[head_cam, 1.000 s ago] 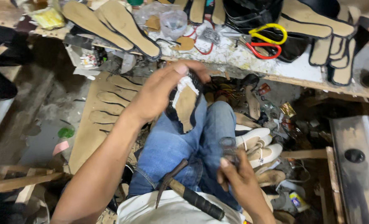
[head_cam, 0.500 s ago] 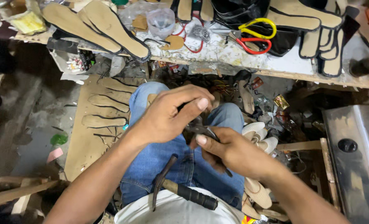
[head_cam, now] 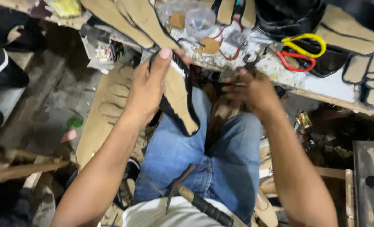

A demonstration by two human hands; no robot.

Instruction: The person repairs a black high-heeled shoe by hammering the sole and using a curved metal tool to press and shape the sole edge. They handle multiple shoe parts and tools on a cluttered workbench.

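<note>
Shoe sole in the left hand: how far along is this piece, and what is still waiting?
Looks done: the tan insole with black edging is cut to shape and bound at its rim. In hand: the left hand holds it over the lap, while the right hand, blurred, is at the bench edge. Left, likely: a hammer lies unused on the lap, and more cut soles lie on the bench.

The shoe sole looks like matt tan board edged in black rubber. The jeans are faded blue denim, and the hammer has dull metal (its handle wrapped black). The scissors show glossy yellow and red plastic handles on the rough, paint-stained wooden bench.
</note>
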